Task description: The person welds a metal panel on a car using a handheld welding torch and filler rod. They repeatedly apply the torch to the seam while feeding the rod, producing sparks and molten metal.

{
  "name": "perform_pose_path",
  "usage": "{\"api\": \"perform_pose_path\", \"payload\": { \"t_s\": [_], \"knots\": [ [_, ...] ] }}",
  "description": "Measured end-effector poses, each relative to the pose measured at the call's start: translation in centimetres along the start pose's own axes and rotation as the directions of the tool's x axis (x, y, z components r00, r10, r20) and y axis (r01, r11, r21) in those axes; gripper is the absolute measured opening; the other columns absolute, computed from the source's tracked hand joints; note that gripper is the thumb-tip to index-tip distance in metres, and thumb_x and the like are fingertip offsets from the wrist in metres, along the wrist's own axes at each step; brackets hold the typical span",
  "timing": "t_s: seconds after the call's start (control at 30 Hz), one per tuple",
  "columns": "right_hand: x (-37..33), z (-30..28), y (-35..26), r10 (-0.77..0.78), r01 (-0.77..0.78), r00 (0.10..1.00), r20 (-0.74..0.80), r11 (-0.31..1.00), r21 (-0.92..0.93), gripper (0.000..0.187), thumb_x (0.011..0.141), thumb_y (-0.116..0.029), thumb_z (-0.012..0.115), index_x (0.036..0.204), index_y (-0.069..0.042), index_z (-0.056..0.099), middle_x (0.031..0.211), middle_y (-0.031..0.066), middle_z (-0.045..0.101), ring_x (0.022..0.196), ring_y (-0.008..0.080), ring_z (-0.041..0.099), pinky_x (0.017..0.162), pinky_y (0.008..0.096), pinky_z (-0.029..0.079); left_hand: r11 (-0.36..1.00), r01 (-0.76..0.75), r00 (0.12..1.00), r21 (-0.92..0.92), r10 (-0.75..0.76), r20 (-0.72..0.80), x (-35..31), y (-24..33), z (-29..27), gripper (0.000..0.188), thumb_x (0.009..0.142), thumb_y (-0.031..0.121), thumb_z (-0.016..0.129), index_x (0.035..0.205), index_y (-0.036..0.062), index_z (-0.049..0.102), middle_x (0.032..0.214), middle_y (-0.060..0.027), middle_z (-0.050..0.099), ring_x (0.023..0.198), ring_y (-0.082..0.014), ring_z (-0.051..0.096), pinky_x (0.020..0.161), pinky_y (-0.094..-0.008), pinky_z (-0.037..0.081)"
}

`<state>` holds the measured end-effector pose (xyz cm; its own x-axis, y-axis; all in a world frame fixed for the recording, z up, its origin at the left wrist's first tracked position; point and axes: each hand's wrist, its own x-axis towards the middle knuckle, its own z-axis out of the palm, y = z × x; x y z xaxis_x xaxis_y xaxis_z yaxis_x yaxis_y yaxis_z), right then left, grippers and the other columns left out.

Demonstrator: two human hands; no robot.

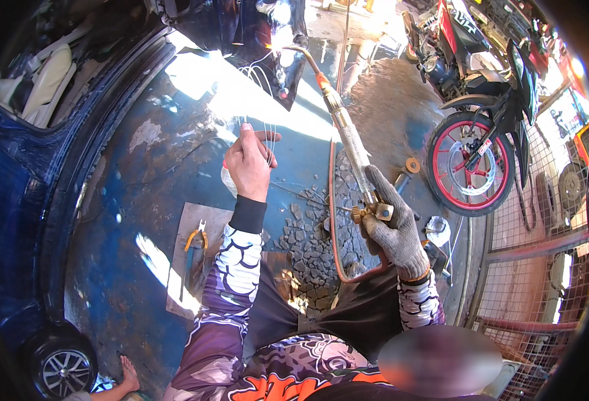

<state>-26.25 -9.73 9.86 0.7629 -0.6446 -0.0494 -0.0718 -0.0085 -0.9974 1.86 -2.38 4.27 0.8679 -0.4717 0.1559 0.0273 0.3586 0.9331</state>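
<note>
Two hands are holding things | left hand (248, 164) is pinching thin wires (271, 100), which are bending up toward the dark panel (288, 70) ahead | gloved right hand (393, 230) is gripping the torch (351, 137), slanting up and left, ending near the panel | left hand is sitting closer

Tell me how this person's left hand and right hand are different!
The left hand is bare, but the right hand wears a greyish knitted glove. The left hand holds thin, curved wires, while the right hand holds a long metal torch. The left hand is also higher in the picture than the right hand. Both are holding something, and both come out of patterned sleeves.
</note>
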Motion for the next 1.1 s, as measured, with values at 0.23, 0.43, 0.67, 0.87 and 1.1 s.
{"api": "perform_pose_path", "payload": {
  "t_s": [0.23,0.43,0.67,0.87,1.1],
  "knots": [
    [-0.04,0.08,-0.36,0.028,-0.028,1.0,-0.013,1.0,-0.007,0.082,0.091,0.006,0.059,0.17,-0.008,0.04,0.096,0.0017,0.07,0.056,0.0027,0.054,0.049,0.0223,0.045,1.0,0.021,1.0,-0.003,-0.021,-0.011,0.17,-0.11,-0.11,0.064,0.117,0.042,0.045,0.062,0.0091,0.043,0.09,-0.0206,0.079,0.048,-0.0156,0.059,0.041,-0.0294,0.037],
    [-0.09,0.12,-0.62,0.06,-0.061,0.998,0.008,0.997,0.039,0.083,0.091,0.006,0.059,0.17,-0.008,0.04,0.097,0.0017,0.071,0.058,0.0024,0.054,0.051,0.0221,0.046,1.0,0.001,1.0,-0.005,-0.001,-0.001,0.13,-0.08,-0.05,0.064,0.117,0.043,0.045,0.063,0.0089,0.043,0.09,-0.021,0.079,0.048,-0.0158,0.059,0.041,-0.0296,0.037],
    [0.06,0.24,-0.38,0.022,-0.022,1.0,-0.015,1.0,0.009,0.083,0.091,0.006,0.059,0.171,-0.009,0.04,0.095,0.0011,0.07,0.058,0.0026,0.054,0.051,0.0223,0.046,1.0,0.005,1.0,0.002,-0.005,-0.005,0.2,-0.1,0.0,0.063,0.117,0.043,0.045,0.063,0.0093,0.043,0.09,-0.021,0.079,0.047,-0.0152,0.059,0.04,-0.0295,0.037],
    [0.11,0.03,-0.23,0.009,-0.009,1.0,0.007,1.0,0.005,0.083,0.092,0.006,0.059,0.171,-0.01,0.04,0.092,0.0006,0.069,0.057,0.0031,0.054,0.05,0.0223,0.046,1.0,0.0,1.0,0.001,0.0,-0.002,0.19,-0.13,-0.02,0.064,0.117,0.044,0.046,0.063,0.0095,0.044,0.089,-0.0206,0.079,0.047,-0.015,0.059,0.04,-0.0295,0.037],
    [0.02,0.17,-0.73,0.045,-0.045,0.999,0.005,0.999,0.013,0.083,0.092,0.007,0.058,0.171,-0.01,0.039,0.097,0.0012,0.07,0.057,0.0026,0.055,0.05,0.0223,0.046,1.0,0.015,1.0,0.006,-0.015,-0.008,0.16,-0.1,-0.05,0.063,0.117,0.043,0.046,0.064,0.0097,0.043,0.089,-0.0204,0.079,0.047,-0.015,0.058,0.04,-0.0295,0.036]
  ]
}}
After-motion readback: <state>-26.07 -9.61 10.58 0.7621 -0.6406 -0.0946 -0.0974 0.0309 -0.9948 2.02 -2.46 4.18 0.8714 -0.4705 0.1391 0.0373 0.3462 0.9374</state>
